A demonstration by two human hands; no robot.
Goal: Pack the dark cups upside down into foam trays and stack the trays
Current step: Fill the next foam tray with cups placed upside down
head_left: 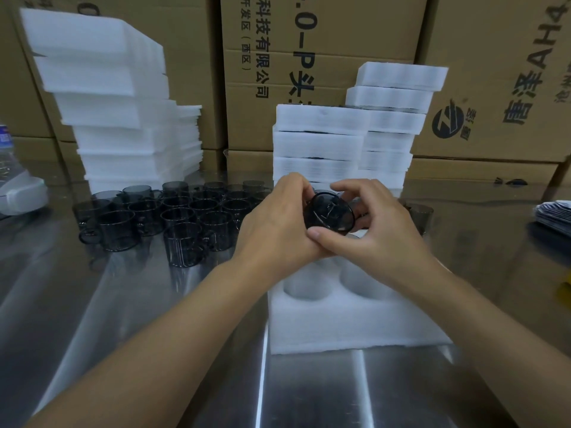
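Steel table [123, 304]: we are working over its near part, both forearms reaching in from the bottom of the view.
Foam tray [355, 322]: it is lying flat on the table just below our hands, with two round pockets facing up toward us.
Held cup [329, 216]: we are holding one dark cup above the tray's far end, tilted so that a round end is facing us; we cannot tell which end.
Left hand [275, 230]: its fingers are curling round the cup's left side and gripping it.
Right hand [364, 230]: its thumb is pressing at the cup's near edge and its fingers are curling over the right side — also gripping.
Loose cups [173, 217]: they are standing upright in a cluster on the table, left of our hands.
Tray stacks [318, 143]: two columns are standing behind our hands — dark lines are showing between layers.
Foam pile [117, 118]: it is leaning at far left, behind the loose cups.
Cartons [309, 41]: they are lining the back.
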